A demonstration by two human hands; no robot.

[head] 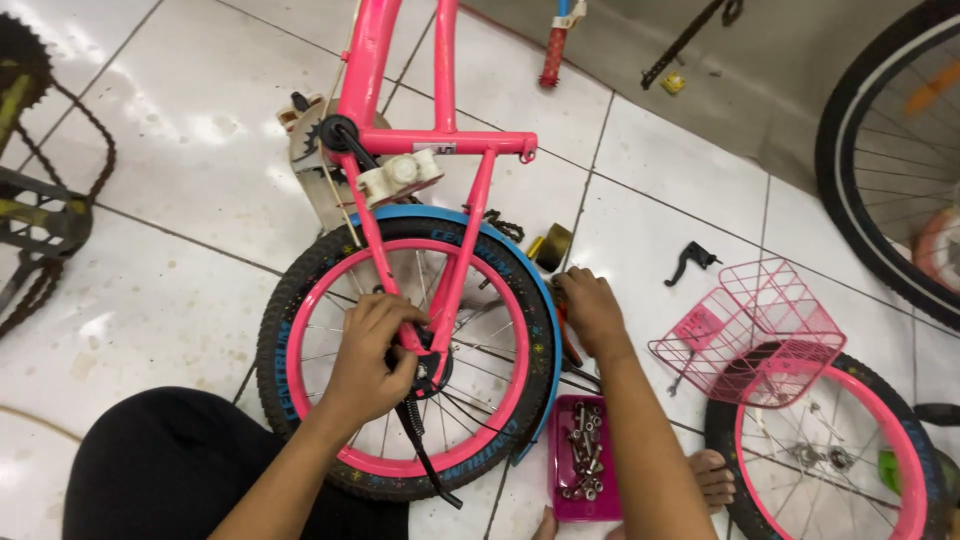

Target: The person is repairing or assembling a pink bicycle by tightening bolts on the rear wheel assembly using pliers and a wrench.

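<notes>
Wheel (405,355) lies on floor (180,180), centre-left, pink frame (440,270) over it. Left hand (370,355) clenched on frame at hub; right hand (592,312) at tyre's right edge, fingers curled round a tool, partly hidden. Tray (585,460) w/ bolts near right. Best to brace frame steady w/ left while right works

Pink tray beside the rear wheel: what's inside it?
The pink tray holds a heap of silvery bolts and nuts. What lies beneath the heap is covered, and the right forearm hides its right edge.
</notes>
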